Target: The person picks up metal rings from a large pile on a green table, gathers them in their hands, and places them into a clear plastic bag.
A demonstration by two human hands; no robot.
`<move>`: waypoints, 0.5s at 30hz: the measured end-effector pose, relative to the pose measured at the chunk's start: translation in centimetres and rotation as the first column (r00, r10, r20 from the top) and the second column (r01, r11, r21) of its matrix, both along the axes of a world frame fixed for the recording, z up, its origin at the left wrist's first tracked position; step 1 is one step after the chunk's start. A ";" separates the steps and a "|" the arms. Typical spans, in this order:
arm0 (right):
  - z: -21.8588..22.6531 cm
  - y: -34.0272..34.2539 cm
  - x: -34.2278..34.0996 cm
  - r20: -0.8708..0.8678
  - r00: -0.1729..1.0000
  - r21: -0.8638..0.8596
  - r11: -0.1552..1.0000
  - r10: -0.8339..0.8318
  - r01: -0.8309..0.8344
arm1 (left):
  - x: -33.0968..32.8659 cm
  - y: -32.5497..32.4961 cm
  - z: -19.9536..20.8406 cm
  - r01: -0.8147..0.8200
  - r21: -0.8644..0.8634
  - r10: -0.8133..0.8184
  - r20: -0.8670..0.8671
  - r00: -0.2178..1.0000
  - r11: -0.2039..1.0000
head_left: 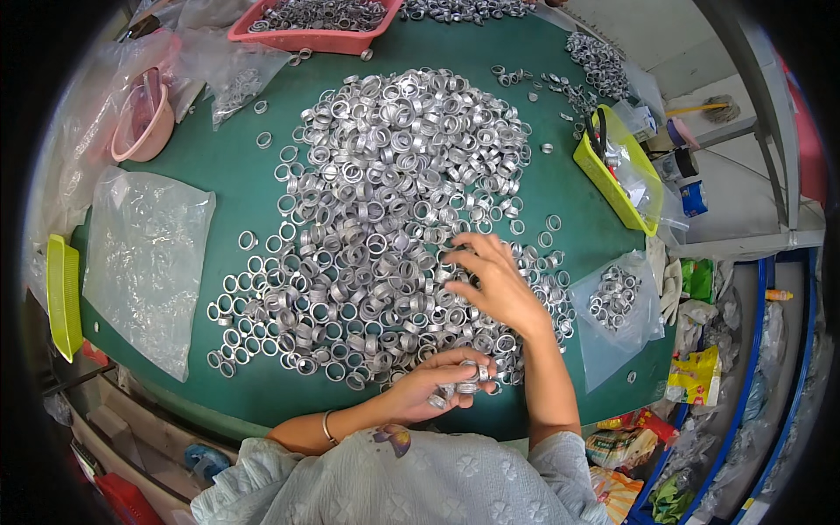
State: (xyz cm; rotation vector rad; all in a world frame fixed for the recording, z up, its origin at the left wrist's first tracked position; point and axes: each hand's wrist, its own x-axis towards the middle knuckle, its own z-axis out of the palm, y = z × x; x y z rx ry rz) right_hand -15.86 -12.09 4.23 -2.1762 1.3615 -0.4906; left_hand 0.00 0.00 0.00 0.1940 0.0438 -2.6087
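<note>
A large heap of silvery metal rings [411, 149] spreads over the green table [245, 87]. At the heap's near edge, my left hand [429, 385] is closed around several metal rings [468, 378], which show between the thumb and fingers. My right hand [494, 280] reaches over the right side of the heap. Its fingers are apart and slightly bent, with the tips at the rings, and I see nothing held in them. Single rings lie loose around the heap, many of them flat at its left edge.
Right of the heap lies a clear bag with rings [615, 296]; beyond it stands a yellow-green basket [626, 188] of tools. A flat plastic bag [149, 262] lies at left, near a pink bowl [144, 131]. A pink tray [350, 42] of rings stands at the back.
</note>
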 end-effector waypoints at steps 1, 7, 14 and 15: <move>-0.1 -0.2 -0.4 -0.090 0.994 -0.078 0.995 -0.066 0.059 | 0.0 -0.1 0.4 -0.004 -0.007 0.004 0.003 1.000 1.000; 1.3 0.2 -0.6 0.055 0.986 -0.151 0.975 -0.157 0.163 | 0.1 -0.1 0.0 -0.026 -0.021 0.026 0.035 0.999 0.999; -0.2 -0.5 -0.5 -0.061 0.962 -0.299 0.924 -0.266 0.237 | 0.0 0.2 0.1 -0.026 -0.049 0.026 -0.003 1.000 0.998; 0.3 -0.7 -1.0 0.053 0.943 -0.289 0.899 -0.330 0.331 | -0.1 0.1 0.1 -0.033 -0.042 0.033 -0.010 0.999 0.999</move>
